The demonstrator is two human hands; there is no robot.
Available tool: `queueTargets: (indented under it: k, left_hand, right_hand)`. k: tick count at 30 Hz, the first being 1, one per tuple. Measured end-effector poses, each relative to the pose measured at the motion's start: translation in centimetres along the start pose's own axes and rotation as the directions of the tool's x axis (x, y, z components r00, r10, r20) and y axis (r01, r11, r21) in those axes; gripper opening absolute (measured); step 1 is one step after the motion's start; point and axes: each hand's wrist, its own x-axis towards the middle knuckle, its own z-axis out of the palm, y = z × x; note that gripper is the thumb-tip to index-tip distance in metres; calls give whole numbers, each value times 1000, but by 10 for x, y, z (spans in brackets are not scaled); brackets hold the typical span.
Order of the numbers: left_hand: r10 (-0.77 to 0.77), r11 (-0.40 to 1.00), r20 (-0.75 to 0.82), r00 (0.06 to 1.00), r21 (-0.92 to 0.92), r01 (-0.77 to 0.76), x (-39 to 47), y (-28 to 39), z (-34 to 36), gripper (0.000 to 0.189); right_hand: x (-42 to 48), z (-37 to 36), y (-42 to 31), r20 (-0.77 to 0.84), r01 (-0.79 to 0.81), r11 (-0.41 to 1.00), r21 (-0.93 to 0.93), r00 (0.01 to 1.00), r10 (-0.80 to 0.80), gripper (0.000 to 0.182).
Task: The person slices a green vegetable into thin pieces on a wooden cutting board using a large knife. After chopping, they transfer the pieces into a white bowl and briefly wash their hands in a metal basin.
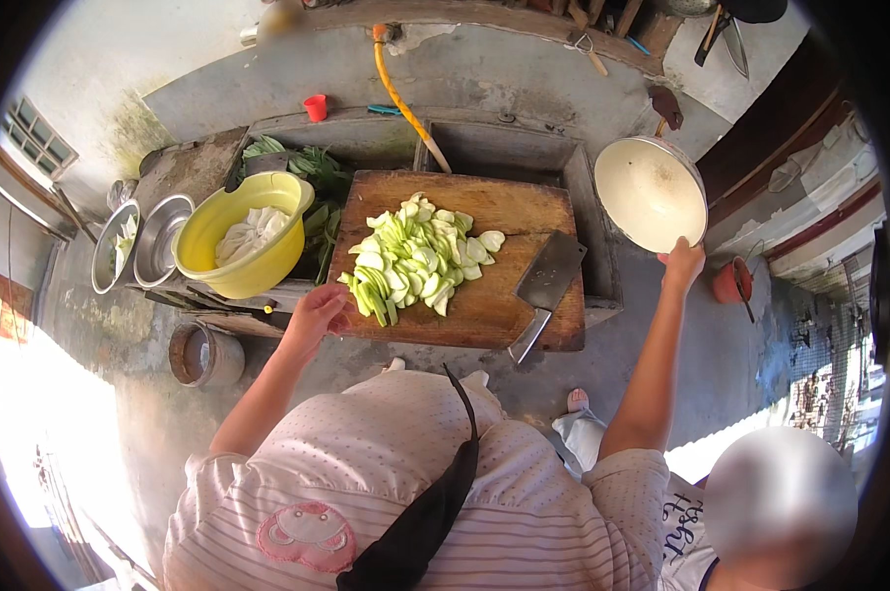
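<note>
My right hand (683,264) grips the rim of a cream-coloured enamel basin (651,193), held tilted to the right of the board with its inside facing me. A heap of sliced pale green vegetable (415,255) lies on the thick wooden cutting board (548,199). My left hand (321,314) is at the board's left front corner, beside the slices, fingers partly curled and holding nothing that I can see. A cleaver (552,271) with a metal handle rests on the board's right side, its handle reaching over the front edge.
Left of the board stand a yellow plastic basin (249,273) with white cloth inside and metal bowls (162,240). Leafy greens (315,166) lie in the concrete sink (596,221), under an orange hose (397,92). A bucket (219,358) stands on the floor. Another person (688,532) is close at my right.
</note>
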Motion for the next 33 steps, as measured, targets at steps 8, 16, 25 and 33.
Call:
queueTargets:
  k: [8, 16, 25, 33]
  left_hand:
    - [103, 988, -79, 992, 122, -93, 47, -1, -3, 27]
    - [38, 992, -35, 999, 119, -33, 61, -16, -38, 27]
    - [-73, 993, -144, 987, 79, 85, 7, -43, -102, 25]
    - [-359, 932, -531, 768, -251, 262, -126, -119, -175, 25]
  right_hand:
    - [-93, 116, 8, 638, -742, 606, 287, 620, 456, 28]
    - [-116, 169, 15, 679, -770, 631, 98, 515, 523, 31]
    - [-128, 180, 23, 633, -766, 631, 121, 549, 545, 66]
    - [-240, 138, -53, 914, -617, 783, 77, 358, 192, 46]
